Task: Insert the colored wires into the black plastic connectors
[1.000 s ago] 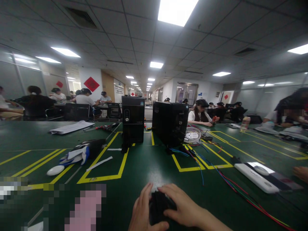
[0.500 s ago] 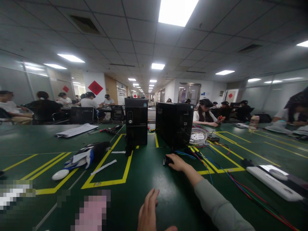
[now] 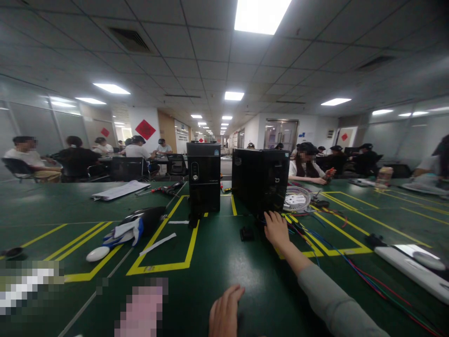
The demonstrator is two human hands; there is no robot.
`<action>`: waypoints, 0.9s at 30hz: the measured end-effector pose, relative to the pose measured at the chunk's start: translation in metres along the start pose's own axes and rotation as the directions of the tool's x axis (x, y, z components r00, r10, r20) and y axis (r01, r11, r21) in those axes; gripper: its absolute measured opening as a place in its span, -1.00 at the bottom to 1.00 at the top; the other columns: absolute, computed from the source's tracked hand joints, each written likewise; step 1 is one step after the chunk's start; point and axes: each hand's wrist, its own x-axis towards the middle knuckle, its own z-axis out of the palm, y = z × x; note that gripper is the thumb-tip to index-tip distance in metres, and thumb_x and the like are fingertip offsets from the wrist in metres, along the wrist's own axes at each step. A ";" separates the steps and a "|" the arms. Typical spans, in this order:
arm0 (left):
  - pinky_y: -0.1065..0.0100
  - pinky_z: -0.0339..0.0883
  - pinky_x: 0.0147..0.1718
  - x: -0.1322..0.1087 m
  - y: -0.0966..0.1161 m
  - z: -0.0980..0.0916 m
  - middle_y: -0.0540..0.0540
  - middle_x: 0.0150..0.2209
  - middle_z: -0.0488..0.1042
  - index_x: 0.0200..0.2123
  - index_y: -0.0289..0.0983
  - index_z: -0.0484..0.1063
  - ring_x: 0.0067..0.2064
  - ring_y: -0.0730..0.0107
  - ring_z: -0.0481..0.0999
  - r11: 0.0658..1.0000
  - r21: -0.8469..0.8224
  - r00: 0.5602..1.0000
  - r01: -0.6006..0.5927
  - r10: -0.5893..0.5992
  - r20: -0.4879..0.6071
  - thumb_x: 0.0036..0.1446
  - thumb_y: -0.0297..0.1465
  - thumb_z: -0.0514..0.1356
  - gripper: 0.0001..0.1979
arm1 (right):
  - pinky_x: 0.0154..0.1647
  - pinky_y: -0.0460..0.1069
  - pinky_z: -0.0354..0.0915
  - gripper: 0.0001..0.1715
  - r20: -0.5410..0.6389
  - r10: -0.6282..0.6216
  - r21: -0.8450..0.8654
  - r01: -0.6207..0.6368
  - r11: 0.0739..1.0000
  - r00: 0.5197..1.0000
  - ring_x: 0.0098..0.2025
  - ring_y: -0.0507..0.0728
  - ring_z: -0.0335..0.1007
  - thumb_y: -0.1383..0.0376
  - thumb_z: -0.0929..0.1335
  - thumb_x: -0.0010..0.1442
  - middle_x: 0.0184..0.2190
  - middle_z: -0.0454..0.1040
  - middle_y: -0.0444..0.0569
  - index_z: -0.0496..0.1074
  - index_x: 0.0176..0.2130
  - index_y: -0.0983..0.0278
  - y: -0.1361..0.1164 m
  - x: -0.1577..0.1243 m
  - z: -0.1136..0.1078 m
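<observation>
Reaching right hand (image 3: 277, 229) touches computer case (image 3: 260, 179) base, fingers spread, grasping nothing. Left hand (image 3: 224, 314) flat, released on table (image 3: 217, 262).

A wide green table (image 3: 224, 262) with yellow tape lines carries two black computer cases (image 3: 203, 177) (image 3: 260, 179) standing upright in the middle. A small black part (image 3: 246, 233) lies before them. At left lie gloves (image 3: 126, 229) and papers (image 3: 120, 190); at right a white fan (image 3: 296, 198) and coloured wires (image 3: 354, 269).
</observation>
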 end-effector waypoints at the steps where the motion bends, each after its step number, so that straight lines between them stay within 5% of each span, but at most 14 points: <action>1: -0.02 0.22 0.06 0.000 0.001 0.000 -0.26 0.14 0.38 0.11 -0.23 0.35 0.13 -0.11 0.37 1.000 -0.001 1.000 0.002 -0.002 0.002 -0.14 -0.01 0.30 -0.25 | 0.04 0.27 0.25 -0.60 0.004 0.041 -0.029 -0.041 0.999 0.999 0.07 0.26 0.31 0.23 0.33 0.28 0.12 0.31 0.06 0.31 0.10 0.26 0.007 0.001 0.000; 8: 0.00 0.23 0.05 0.001 0.002 -0.001 -0.27 0.12 0.40 0.09 -0.24 0.37 0.12 -0.09 0.38 1.000 0.025 1.000 -0.005 0.005 -0.002 -0.10 0.01 0.26 -0.29 | -0.05 0.21 0.34 -0.67 0.055 0.104 -0.092 -0.099 0.991 0.993 -0.04 0.21 0.39 0.23 0.34 0.28 0.01 0.40 0.03 0.36 0.02 0.29 0.030 -0.006 -0.007; 17: -0.01 0.19 0.08 -0.002 0.008 -0.007 -0.26 0.14 0.37 0.09 -0.24 0.36 0.13 -0.09 0.36 1.000 -0.022 1.000 -0.010 0.011 0.016 -0.13 -0.16 0.31 -0.33 | -0.18 0.09 0.38 -0.68 -0.036 0.207 0.091 -0.203 0.975 0.978 -0.16 0.14 0.43 0.22 0.25 0.35 -0.04 0.42 0.02 0.32 0.07 0.22 0.008 -0.042 -0.043; 22: 0.00 0.22 0.06 -0.004 0.010 -0.010 -0.27 0.12 0.38 0.13 -0.28 0.29 0.11 -0.08 0.38 0.997 -0.077 1.000 -0.009 0.006 -0.028 -0.09 -0.27 0.25 -0.34 | -0.36 -0.01 0.33 -0.58 0.012 0.042 0.246 -0.044 0.968 0.999 -0.26 0.18 0.48 0.26 0.16 0.34 -0.18 0.45 0.03 0.36 0.11 0.17 -0.010 -0.105 -0.068; 27: 0.00 0.31 0.01 -0.006 0.002 -0.002 -0.30 0.14 0.34 0.20 -0.32 0.16 0.06 -0.05 0.42 0.993 -0.116 0.985 -0.036 0.016 -0.171 -0.04 -0.26 0.23 -0.28 | -0.27 -0.04 0.35 -0.58 0.054 -0.207 0.449 0.161 0.879 0.977 -0.26 0.13 0.47 0.26 0.16 0.33 -0.28 0.46 -0.01 0.39 0.09 0.16 -0.027 -0.159 -0.088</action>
